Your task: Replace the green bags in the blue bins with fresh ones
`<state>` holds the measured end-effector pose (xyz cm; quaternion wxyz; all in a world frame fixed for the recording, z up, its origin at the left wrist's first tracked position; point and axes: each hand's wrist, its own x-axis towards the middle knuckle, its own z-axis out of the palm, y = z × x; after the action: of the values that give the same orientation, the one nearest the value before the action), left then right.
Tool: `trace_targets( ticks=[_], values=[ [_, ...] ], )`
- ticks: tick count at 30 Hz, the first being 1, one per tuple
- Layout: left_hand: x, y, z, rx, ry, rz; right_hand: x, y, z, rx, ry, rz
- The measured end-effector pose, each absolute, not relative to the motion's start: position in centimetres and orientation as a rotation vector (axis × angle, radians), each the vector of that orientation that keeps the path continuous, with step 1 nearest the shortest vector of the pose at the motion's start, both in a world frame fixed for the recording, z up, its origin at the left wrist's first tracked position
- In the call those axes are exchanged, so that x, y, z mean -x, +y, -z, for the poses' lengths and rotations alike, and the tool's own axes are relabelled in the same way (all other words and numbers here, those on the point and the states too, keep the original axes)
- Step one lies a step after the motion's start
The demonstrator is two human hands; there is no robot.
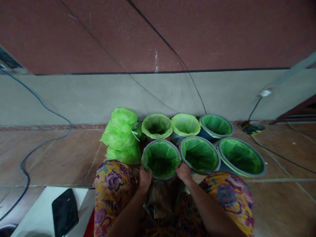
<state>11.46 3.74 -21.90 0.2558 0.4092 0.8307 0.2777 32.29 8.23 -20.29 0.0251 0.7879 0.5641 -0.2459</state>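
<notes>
A round bin (161,176) with a grey rim and a green plastic liner (160,154) stands between my knees. My left hand (145,178) is closed on the left side of its rim, and my right hand (184,172) is closed on the right side. The liner is spread open inside, and its bottom is dark. Close by my right hand is a second lined bin (199,154) with a grey rim. A third lined bin (242,156) stands to the right of that one.
Behind are more bins lined in green, such as a light-green lined bin (185,124). Tied green bags (123,135) are piled at left. A tablet-like dark device (64,212) lies on a white surface (37,210). A blue cable (46,141) crosses the tiled floor; the wall (98,95) is behind.
</notes>
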Motion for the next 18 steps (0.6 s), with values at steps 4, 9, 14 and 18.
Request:
trace_targets(
  ticks=[4,9,14,18],
  values=[
    [-11.21,3.91,21.91,-1.106,2.226,-0.792,-32.29,8.23,20.18,-2.438,1.745,0.738],
    [-11.17,3.8,21.6,-1.136,2.213,-0.773,-32.24,8.23,19.98,-2.449,1.734,0.769],
    [-11.31,3.64,21.38,-1.153,2.273,-0.728,-32.24,8.15,19.85,-2.448,1.732,0.778],
    [-11.29,3.3,21.43,-1.108,2.272,-0.743,-32.39,7.89,19.95,-2.449,1.737,0.809]
  ],
)
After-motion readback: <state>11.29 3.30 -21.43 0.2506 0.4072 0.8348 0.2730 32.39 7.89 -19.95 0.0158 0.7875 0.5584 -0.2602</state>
